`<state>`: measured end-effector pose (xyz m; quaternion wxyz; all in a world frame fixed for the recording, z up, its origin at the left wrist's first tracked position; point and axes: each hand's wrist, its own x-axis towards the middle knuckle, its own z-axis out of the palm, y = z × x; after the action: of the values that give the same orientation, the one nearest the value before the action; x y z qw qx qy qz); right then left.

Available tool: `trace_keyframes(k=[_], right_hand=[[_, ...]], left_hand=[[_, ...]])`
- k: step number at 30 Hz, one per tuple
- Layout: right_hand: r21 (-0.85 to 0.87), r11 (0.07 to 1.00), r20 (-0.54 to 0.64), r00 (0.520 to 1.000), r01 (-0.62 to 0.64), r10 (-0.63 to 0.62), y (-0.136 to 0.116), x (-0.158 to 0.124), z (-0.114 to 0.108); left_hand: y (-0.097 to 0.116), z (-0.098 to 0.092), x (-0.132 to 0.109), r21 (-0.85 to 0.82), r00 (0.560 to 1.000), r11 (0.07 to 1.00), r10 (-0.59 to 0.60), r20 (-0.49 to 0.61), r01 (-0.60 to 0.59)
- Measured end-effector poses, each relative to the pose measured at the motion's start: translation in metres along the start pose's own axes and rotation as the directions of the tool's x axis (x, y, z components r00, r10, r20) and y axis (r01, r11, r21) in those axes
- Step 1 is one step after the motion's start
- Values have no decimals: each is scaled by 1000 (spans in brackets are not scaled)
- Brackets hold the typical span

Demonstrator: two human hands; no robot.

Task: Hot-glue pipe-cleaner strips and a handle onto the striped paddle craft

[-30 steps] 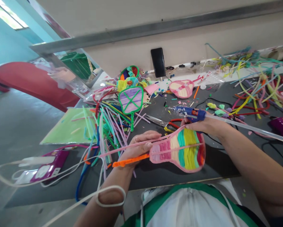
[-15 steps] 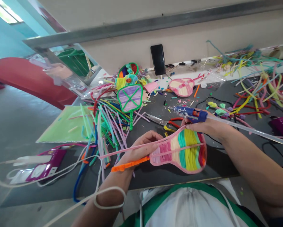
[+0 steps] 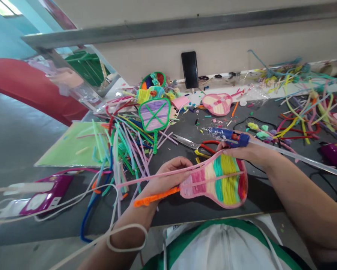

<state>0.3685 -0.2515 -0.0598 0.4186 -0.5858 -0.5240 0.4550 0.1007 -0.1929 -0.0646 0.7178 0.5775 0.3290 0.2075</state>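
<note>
My left hand (image 3: pixel 165 177) is closed around the neck of a pink-rimmed pipe-cleaner fan (image 3: pixel 219 180) striped pink, cream, green, yellow and red, with an orange handle (image 3: pixel 154 197). It also pinches a long pink pipe cleaner (image 3: pixel 146 177) that crosses the fan. My right hand (image 3: pixel 245 152) sits at the fan's far edge and grips a blue glue gun (image 3: pixel 227 135), its clear glue stick (image 3: pixel 298 157) trailing to the right.
Loose pipe cleaners (image 3: pixel 123 146) are heaped at the left and far right (image 3: pixel 306 108). Scissors (image 3: pixel 196 144), a green-rimmed purple fan (image 3: pixel 154 114), a pink fan (image 3: pixel 217 104), a phone (image 3: pixel 190 69), a green sheet (image 3: pixel 72 148) and a magenta gadget (image 3: pixel 44 195) lie on the dark table (image 3: pixel 255 195).
The view has shifted slightly. My left fingers curled tighter at the fan's neck; both hands and the fan otherwise stay put.
</note>
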Motion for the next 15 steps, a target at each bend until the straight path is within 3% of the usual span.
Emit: trace_keyframes(k=[5, 9, 12, 15], right_hand=[[2, 1000, -100, 995, 7, -7, -13, -18, -12], [-201, 979, -149, 987, 22, -53, -16, -42, -31], [-310, 950, -145, 989, -36, -10, -14, -58, -35], [-309, 947, -151, 988, -91, 46, -10, -70, -31]], left_hand=[[-2, -3, -2, 21, 996, 1000, -14, 85, 13], [-5, -6, -2, -38, 992, 999, 15, 125, -10], [-8, -8, -3, -63, 977, 997, 52, 205, -40], [-5, -9, -3, 24, 965, 999, 34, 260, -42]])
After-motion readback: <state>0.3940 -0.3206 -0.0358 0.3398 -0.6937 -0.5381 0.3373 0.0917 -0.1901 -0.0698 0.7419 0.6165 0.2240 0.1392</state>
